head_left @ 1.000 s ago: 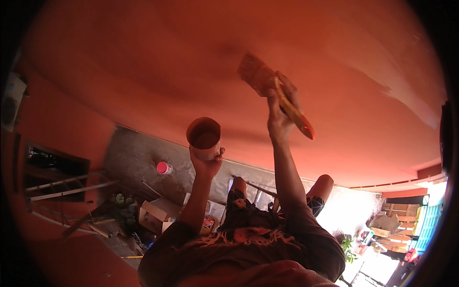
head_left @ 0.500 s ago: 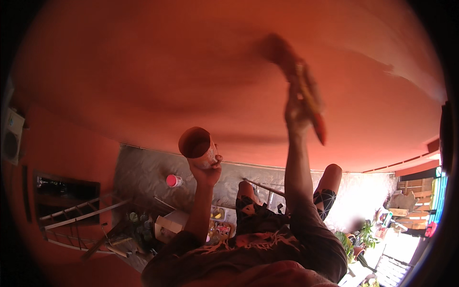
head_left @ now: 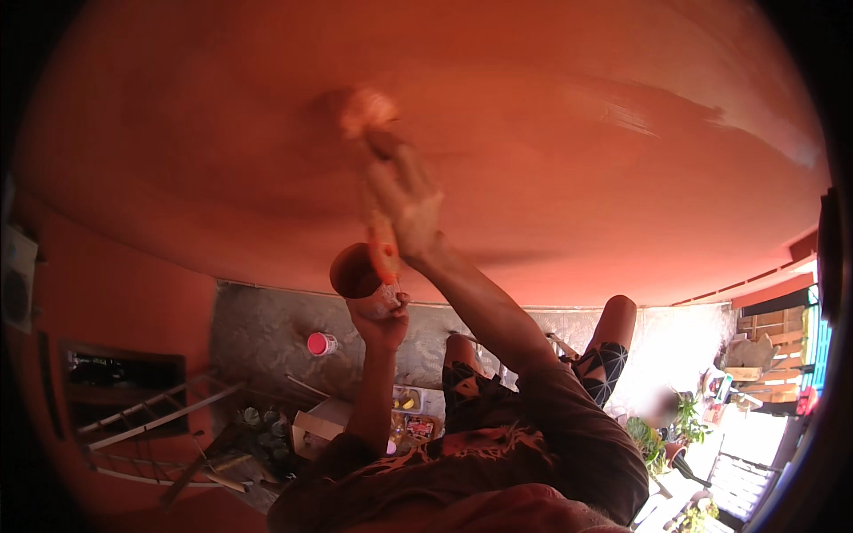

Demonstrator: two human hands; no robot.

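Above, paintbrush (head_left: 382, 242) in right fingers (head_left: 406, 169), cup (head_left: 354, 274) in left fingers (head_left: 402, 306), printed shirt (head_left: 498, 446) below

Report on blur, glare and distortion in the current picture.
Head view: the right hand and paintbrush are motion-blurred, while the left hand and container look sharper; head view, right side: glare washes out the floor; head view, overall: fisheye distortion bows the lower edge of the red wall, with black corners.
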